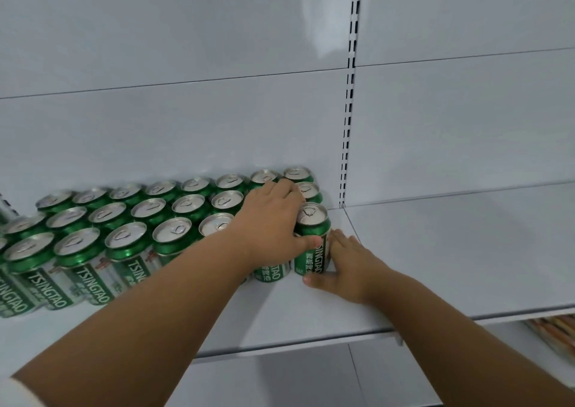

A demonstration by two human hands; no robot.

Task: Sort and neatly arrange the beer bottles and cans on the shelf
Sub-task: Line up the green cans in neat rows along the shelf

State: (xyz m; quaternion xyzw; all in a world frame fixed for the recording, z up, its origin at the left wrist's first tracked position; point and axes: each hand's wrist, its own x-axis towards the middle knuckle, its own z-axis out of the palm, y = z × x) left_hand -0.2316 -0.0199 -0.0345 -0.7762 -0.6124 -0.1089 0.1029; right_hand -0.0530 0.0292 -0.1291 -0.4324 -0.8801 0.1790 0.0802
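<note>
Head view: looking down along both bare forearms at a white shop shelf.
Back panel (186, 48): pale grey-white sheets behind the shelf, with a slotted upright (348, 120) running down right of centre.
Shelf (451, 251): white, flat, running left to right; its right half carries nothing I can see, and its near lip crosses below the arms.
Cans (130, 219): green Tsingtao beer cans with silver tops, all upright, packed touching one another in rows on the left half of the shelf, from the far panel toward the near edge; the block ends just left of the slotted upright.
Left hand (273, 216): palm down over the right end of the block, fingers spread across can tops toward the far row, thumb hooked round the front of the end can; clamped on that can from its left side.
Right hand (345, 266): lying low on the shelf at the right of the same can, fingers straight and together against the can's lower side, thumb along the shelf under its near edge; flat and relaxed, not wrapped round.
End can (311, 229): the nearest can in the rightmost column, upright, held between the two hands, touching the can on its left.
Lower shelf goods (557, 335): orange and pale packets at far right below, too blurred to name.
</note>
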